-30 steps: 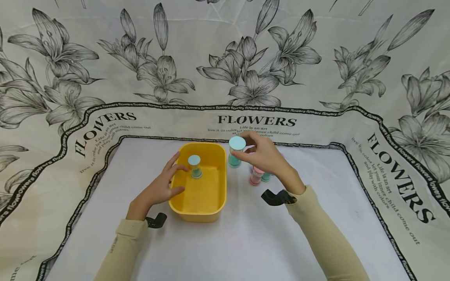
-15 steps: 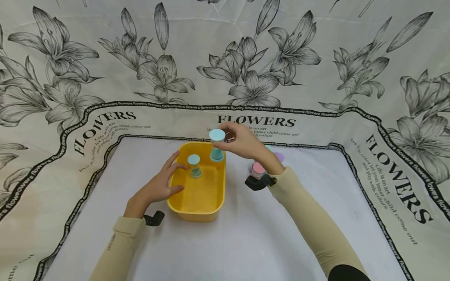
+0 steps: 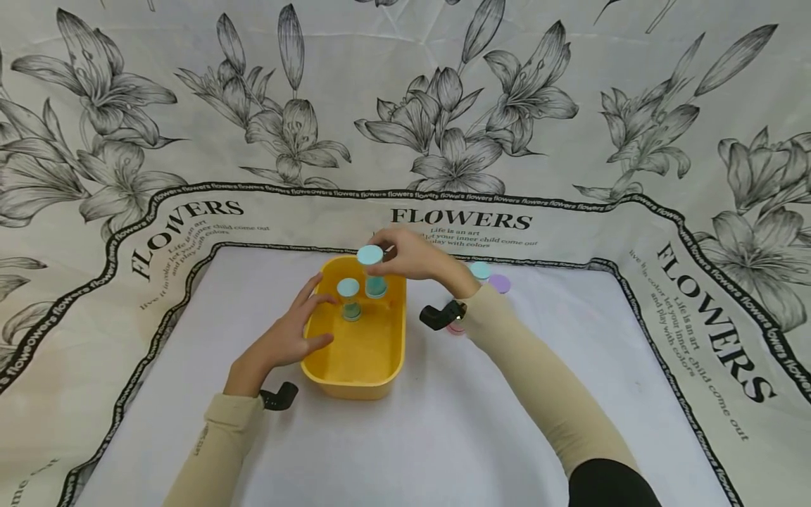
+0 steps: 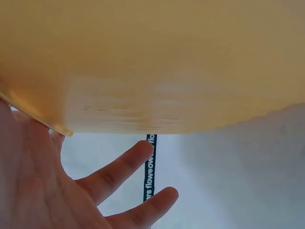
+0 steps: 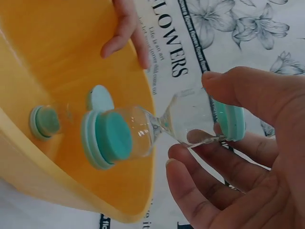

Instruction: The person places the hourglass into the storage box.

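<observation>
My right hand (image 3: 408, 255) pinches a sand timer (image 5: 136, 131) near its upper cap. It is a clear glass hourglass with pale teal caps and teal sand in its lower bulb. The hand holds it over the far part of a yellow plastic bin (image 3: 355, 359). Inside the bin a second, smaller-looking teal-capped sand timer (image 3: 350, 299) stands upright, left of the held one. My left hand (image 3: 285, 338) grips the bin's left rim, with thumb and a finger over the inside. Two of its fingers (image 4: 119, 171) stretch out along the outside in the left wrist view.
Right of the bin, past my right wrist, stand more timers: a teal cap (image 3: 479, 270), a purple cap (image 3: 499, 283) and a pink base (image 3: 456, 329), partly hidden by the arm. White cloth (image 3: 507, 422) with a flower-printed border covers the table and backdrop.
My right hand has carried the teal sand timer leftward, from beside the bin to over its inside, and lowered it slightly in the last half second. My left hand has hardly moved.
</observation>
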A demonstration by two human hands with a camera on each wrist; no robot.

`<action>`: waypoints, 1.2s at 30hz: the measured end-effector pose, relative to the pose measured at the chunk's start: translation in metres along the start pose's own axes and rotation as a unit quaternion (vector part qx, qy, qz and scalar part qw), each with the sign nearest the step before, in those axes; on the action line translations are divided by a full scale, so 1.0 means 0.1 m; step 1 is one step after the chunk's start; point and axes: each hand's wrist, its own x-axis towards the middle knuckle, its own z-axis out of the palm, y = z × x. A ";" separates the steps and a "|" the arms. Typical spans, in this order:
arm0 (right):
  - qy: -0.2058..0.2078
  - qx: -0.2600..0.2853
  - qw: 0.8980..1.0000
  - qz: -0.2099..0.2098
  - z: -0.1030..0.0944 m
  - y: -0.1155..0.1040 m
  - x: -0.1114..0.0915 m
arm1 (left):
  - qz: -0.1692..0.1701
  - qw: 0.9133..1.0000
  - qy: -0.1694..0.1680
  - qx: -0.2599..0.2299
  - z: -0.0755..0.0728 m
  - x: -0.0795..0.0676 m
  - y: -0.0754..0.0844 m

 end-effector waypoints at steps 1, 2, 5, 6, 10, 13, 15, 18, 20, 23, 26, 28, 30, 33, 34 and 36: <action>-0.011 0.000 1.000 0.001 0.01 0.01 0.02 | 0.000 1.000 -0.001 -0.001 0.00 0.00 0.01; -0.022 0.000 1.000 0.003 0.02 0.03 0.05 | 0.000 1.000 -0.001 -0.004 0.00 0.00 0.01; -0.048 -0.002 0.999 0.008 0.06 0.06 0.11 | 0.001 1.000 -0.002 -0.009 -0.01 -0.01 0.02; -0.053 -0.003 0.999 0.009 0.07 0.07 0.12 | 0.003 1.000 -0.003 -0.009 -0.01 0.00 0.03; -0.068 -0.005 0.997 0.026 0.08 0.09 0.17 | 0.002 1.000 -0.004 -0.008 -0.01 0.00 0.03; -0.077 -0.003 0.996 0.038 0.09 0.11 0.20 | 0.000 1.000 -0.004 -0.010 -0.01 0.00 0.02; -0.081 -0.004 0.996 0.049 0.09 0.13 0.23 | -0.002 1.000 -0.003 -0.011 -0.01 0.01 0.02; -0.088 -0.008 0.994 0.066 0.09 0.15 0.26 | -0.004 1.000 -0.004 -0.015 -0.02 0.01 0.03; -0.094 -0.012 0.993 0.077 0.09 0.15 0.27 | -0.006 1.000 -0.004 -0.015 -0.02 0.01 0.03; -0.105 -0.020 0.991 0.082 0.09 0.14 0.28 | -0.007 1.000 -0.004 -0.017 -0.01 0.01 0.03; -0.116 -0.031 0.989 0.081 0.09 0.15 0.29 | -0.007 1.000 -0.005 -0.018 -0.01 0.02 0.03; -0.124 -0.033 0.988 0.082 0.10 0.16 0.31 | -0.006 1.000 -0.004 -0.018 -0.01 0.02 0.02; -0.129 -0.031 0.988 0.085 0.09 0.17 0.33 | -0.006 1.000 -0.004 -0.019 -0.01 0.01 0.02; -0.134 -0.025 0.987 0.088 0.10 0.18 0.35 | -0.006 1.000 -0.004 -0.020 -0.01 0.01 0.02; -0.135 -0.023 0.987 0.088 0.10 0.18 0.35 | -0.006 1.000 -0.003 -0.020 -0.01 0.01 0.02; -0.139 -0.026 0.986 0.090 0.11 0.20 0.36 | -0.004 1.000 -0.004 -0.020 0.00 0.01 0.02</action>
